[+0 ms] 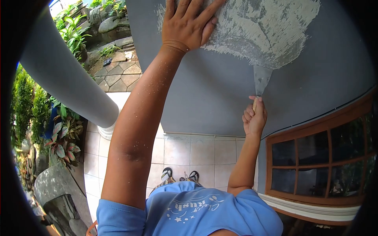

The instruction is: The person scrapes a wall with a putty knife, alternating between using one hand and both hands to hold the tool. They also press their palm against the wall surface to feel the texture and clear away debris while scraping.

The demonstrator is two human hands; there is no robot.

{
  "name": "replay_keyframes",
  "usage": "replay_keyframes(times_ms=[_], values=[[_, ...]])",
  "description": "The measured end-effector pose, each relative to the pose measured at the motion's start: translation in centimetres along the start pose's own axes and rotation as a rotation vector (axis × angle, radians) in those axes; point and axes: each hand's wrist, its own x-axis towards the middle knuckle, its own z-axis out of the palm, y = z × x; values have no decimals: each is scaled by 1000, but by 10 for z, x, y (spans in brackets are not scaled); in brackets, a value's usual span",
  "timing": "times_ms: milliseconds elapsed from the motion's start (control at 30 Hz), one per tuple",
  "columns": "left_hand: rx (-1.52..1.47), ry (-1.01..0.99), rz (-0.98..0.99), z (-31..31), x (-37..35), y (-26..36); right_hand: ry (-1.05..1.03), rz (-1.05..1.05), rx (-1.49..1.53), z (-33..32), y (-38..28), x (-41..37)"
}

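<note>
Fingers spread, my left hand (pixel 187 25) lies against the grey wall (pixel 197 94) at the left edge of a rough, pale patch (pixel 271 29) where the paint is gone or covered. Below the patch, my right hand (pixel 254 117) is wrapped round the wooden handle of a putty knife (pixel 262 78). The metal blade points up, and its wide edge meets the patch's lower border. Pale specks dot my left forearm.
A grey round column (pixel 75 74) stands to the left, with plants (pixel 73 33) and rocks beyond. At lower right is a wooden-framed window (pixel 315 161), with a dark cable (pixel 299 125) above it. Tiled floor (pixel 202 151) lies under my sandalled feet.
</note>
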Motion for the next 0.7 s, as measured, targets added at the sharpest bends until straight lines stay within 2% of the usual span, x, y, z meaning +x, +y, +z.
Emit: replay_keyframes(times_ms=[400, 500, 600, 700], values=[[43, -11, -7, 1, -1, 1, 67, -108, -111, 5, 13, 24], [31, 25, 15, 4, -1, 0, 20, -447, -390, 53, -20, 27], [45, 14, 17, 4, 1, 2, 60, -376, -427, 43, -19, 20], [48, -44, -10, -2, 0, 3, 160, -327, -557, 11, 14, 13]])
